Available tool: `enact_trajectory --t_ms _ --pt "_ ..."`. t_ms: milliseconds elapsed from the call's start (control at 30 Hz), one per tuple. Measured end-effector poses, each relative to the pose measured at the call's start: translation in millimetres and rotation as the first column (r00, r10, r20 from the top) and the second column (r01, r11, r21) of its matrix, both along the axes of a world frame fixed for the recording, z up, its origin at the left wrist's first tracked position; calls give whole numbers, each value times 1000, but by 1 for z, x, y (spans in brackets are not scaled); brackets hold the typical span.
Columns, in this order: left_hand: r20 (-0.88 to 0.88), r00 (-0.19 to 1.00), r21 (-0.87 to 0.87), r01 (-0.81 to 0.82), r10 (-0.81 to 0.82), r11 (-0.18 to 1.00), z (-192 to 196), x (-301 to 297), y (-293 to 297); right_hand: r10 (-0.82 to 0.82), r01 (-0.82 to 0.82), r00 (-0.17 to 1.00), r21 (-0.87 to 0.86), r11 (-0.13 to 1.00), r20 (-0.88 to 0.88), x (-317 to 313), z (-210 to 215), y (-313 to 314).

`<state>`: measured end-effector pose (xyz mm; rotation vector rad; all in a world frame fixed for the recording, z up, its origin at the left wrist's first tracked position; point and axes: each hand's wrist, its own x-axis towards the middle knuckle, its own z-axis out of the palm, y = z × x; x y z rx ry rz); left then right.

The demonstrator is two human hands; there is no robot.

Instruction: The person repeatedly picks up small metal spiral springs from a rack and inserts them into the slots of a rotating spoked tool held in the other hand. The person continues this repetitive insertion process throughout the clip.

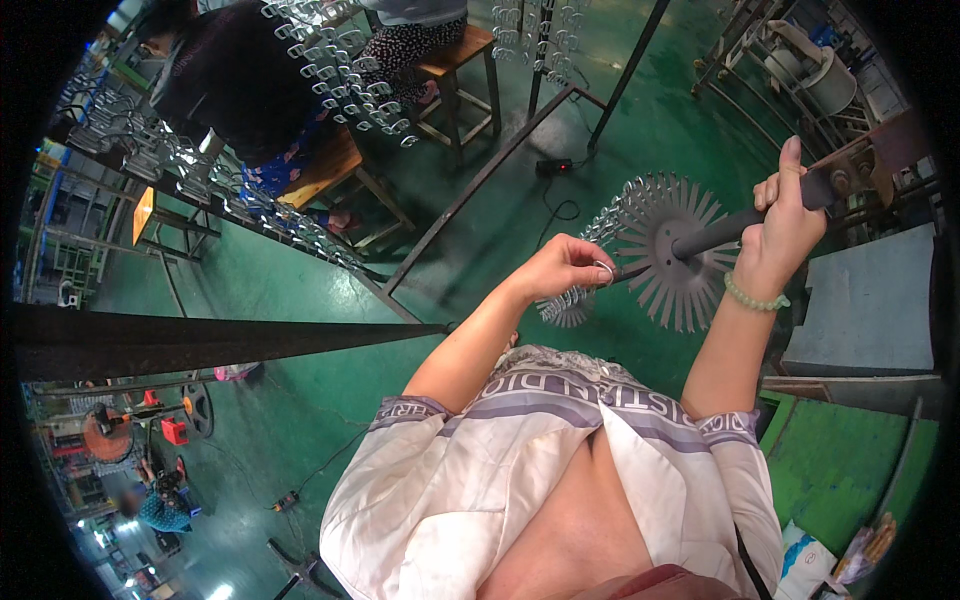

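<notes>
A loose cream short-sleeved shirt (pixel 520 470) with grey-purple printed bands covers the torso; its front hangs open at the middle; a pale green bead bracelet (pixel 752 296) circles the right wrist.

**Hands at a spoked wheel above a workshop floor**

The right hand (pixel 785 225) grips a rod (pixel 715 235) running into the spoked wheel (pixel 665 250). The left hand (pixel 560 268), left of the wheel, pinches a small ring (pixel 603 270). Wooden stools (pixel 455 55) stand behind, upper left.

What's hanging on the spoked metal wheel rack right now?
Small metal rings cluster on the upper-left spokes of the spoked metal wheel rack; the remaining spokes look bare. The left hand hides the spoke it touches.
</notes>
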<state>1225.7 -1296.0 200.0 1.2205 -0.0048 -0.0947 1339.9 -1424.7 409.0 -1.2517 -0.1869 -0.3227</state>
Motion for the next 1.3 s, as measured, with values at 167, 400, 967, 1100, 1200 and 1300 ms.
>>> enact_trajectory --t_ms 167,400,967,1100,1200,1300 --pt "45 994 74 -108 105 991 4 -4 -5 -9 9 1000 -6 1000 -4 3 -2 -1" --pt "339 829 340 -549 445 764 20 -22 -29 -59 59 998 -7 998 -28 2 -1 -2" --pt "421 713 437 -701 560 564 5 -12 -35 -9 9 1000 0 1000 1 3 -2 -4" --pt "420 726 466 -688 545 557 6 -12 -35 -8 8 1000 -12 1000 -2 1 -2 -3" --pt "432 726 472 -687 535 552 4 -12 -35 -16 16 1000 20 1000 15 5 -6 -5" --pt "441 727 451 -686 526 570 4 -12 -36 -7 7 1000 17 1000 15 4 -5 -6"
